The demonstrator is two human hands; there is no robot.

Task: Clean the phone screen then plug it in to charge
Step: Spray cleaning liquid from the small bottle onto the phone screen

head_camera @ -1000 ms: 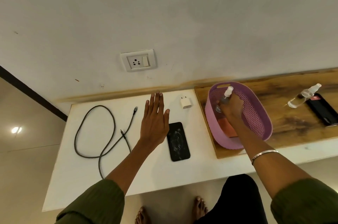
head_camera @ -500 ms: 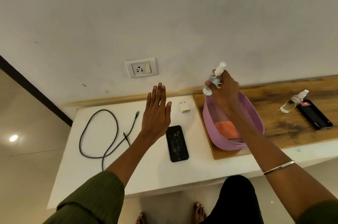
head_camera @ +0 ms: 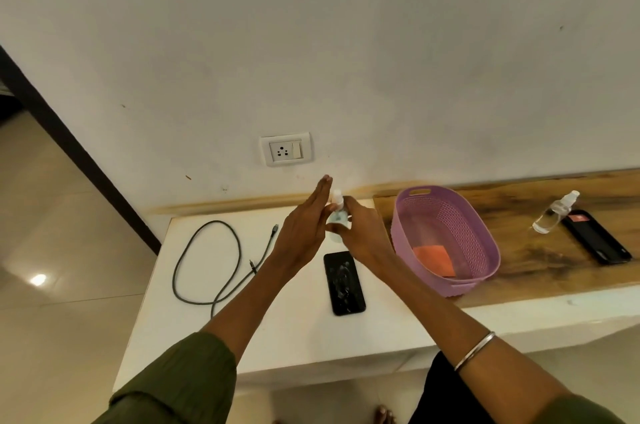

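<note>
Right hand: your right hand [head_camera: 363, 233] is wrapped around the small spray bottle [head_camera: 336, 214], held upright above the desk [head_camera: 298, 337], nozzle at the top, probably so it can be aimed down at the screen.
Left hand: your left hand [head_camera: 304, 226] is flat and unclenched, grasping nothing, its palm close against the bottle's side; it looks set to pull off a cap or steady the bottle, but contact is hard to tell.
Phone: the phone [head_camera: 344, 282] lies face up on the desk just below both hands, screen visibly smudged, so cleaning is not yet done.
Cloth: the orange cloth [head_camera: 433, 259] waits in the purple basket [head_camera: 485, 250], just right of the phone, handy for wiping.
Charging parts: the cable [head_camera: 207, 261] lies looped left of the phone, under the wall socket [head_camera: 285, 148]; nothing is plugged in.
</note>
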